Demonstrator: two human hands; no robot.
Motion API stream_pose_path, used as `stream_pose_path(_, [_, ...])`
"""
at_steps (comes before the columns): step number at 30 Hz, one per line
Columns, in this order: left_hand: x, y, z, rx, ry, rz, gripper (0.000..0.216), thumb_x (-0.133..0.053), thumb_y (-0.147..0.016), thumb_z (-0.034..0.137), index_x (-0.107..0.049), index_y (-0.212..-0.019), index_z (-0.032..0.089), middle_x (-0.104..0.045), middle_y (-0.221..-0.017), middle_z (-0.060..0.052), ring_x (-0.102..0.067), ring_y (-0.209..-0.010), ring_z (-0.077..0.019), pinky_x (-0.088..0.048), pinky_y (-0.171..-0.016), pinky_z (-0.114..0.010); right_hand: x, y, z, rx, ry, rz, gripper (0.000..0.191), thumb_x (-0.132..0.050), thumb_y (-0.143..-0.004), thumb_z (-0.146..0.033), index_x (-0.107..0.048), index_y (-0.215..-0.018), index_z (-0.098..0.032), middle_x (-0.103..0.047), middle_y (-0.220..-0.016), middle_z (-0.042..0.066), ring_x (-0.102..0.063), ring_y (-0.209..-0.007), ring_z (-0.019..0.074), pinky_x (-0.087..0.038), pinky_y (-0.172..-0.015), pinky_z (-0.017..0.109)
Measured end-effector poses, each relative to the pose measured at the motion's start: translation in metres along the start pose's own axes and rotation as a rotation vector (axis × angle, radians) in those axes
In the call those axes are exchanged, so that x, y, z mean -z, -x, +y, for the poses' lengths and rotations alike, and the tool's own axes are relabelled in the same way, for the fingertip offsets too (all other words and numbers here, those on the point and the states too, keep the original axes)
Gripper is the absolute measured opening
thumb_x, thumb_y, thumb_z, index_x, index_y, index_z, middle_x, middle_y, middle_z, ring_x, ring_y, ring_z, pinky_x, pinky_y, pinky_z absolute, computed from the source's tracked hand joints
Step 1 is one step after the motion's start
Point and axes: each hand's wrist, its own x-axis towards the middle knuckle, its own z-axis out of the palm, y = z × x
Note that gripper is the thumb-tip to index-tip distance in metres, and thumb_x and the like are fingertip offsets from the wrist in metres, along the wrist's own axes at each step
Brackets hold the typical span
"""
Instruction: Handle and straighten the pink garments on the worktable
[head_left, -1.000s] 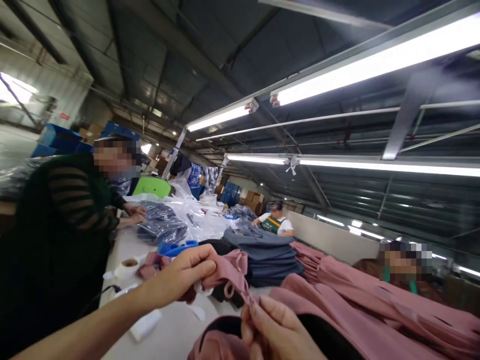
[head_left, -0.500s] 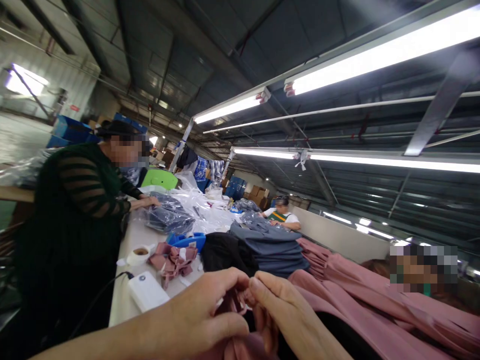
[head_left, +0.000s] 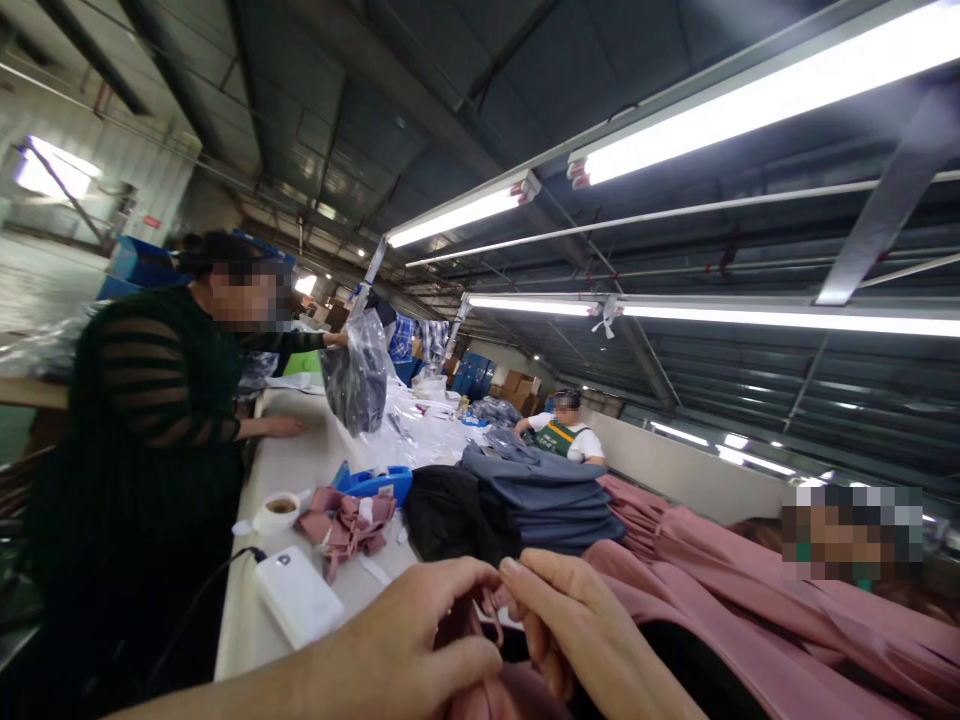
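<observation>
My left hand [head_left: 409, 645] and my right hand [head_left: 581, 630] meet at the bottom of the view, both pinching a bunched piece of pink fabric [head_left: 487, 615] with a thin cord loop between the fingertips. The fabric runs into a large pink garment pile [head_left: 750, 600] spread to the right. Most of the gripped piece is hidden under my hands.
A white power bank [head_left: 298, 597] with a cable, a tape roll [head_left: 277, 511], pink scraps [head_left: 346, 522], a blue tray [head_left: 375, 484] and stacked grey garments [head_left: 551, 500] lie on the white table [head_left: 300, 465]. A person in a dark top [head_left: 146, 450] lifts a bagged garment [head_left: 358, 375]. Two other workers sit beyond.
My hands came together low and close on the pink fabric. The person on the left raised the bagged garment off the table. The view shifted slightly.
</observation>
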Motion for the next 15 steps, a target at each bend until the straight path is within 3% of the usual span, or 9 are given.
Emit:
stream_pose_path(4, [-0.009,0.002,-0.002,-0.107,-0.232,0.001,0.02,-0.044,-0.091,0.018,-0.06,-0.103,0.019,-0.064,-0.104,-0.006,-0.057,-0.092,-0.0193,-0.041,-0.084,-0.028,0.004,-0.01,0.019,-0.102,-0.062,-0.108,0.067,-0.048,-0.074,-0.086,-0.052,-0.071,-0.019,-0.049,-0.053,-0.001,-0.046,-0.041,0.0116,-0.034,-0.04,0.023])
stream_pose_path(7, [-0.016,-0.003,-0.017,-0.145,-0.219,-0.025,0.025,-0.033,-0.098,0.024,-0.056,-0.107,0.019,-0.065,-0.102,-0.008,-0.059,-0.088,-0.0192,-0.043,-0.081,-0.027,0.002,-0.011,0.024,-0.103,-0.054,-0.122,0.065,-0.045,-0.08,-0.082,-0.053,-0.071,-0.018,-0.051,-0.053,0.0,-0.047,-0.04,0.0115,-0.036,-0.039,0.022])
stream_pose_path(11, [-0.015,-0.016,-0.038,-0.068,0.045,0.012,0.032,-0.035,-0.1,0.04,-0.058,-0.097,0.019,-0.068,-0.09,-0.006,-0.061,-0.081,-0.0186,-0.045,-0.073,-0.027,-0.002,-0.008,0.025,-0.033,0.002,-0.037,0.046,-0.053,-0.089,-0.063,-0.056,-0.083,-0.017,-0.051,-0.054,-0.004,-0.041,-0.038,0.007,-0.028,-0.037,0.016])
stream_pose_path(15, [-0.007,-0.028,-0.048,0.105,0.481,-0.13,0.045,-0.055,-0.088,0.061,-0.056,-0.092,0.017,-0.068,-0.081,-0.004,-0.06,-0.067,-0.0152,-0.045,-0.064,-0.026,-0.004,-0.008,0.027,0.168,0.042,0.043,0.046,-0.06,-0.088,-0.047,-0.053,-0.125,-0.021,-0.064,-0.089,0.002,-0.061,-0.059,0.0123,-0.043,-0.042,0.018])
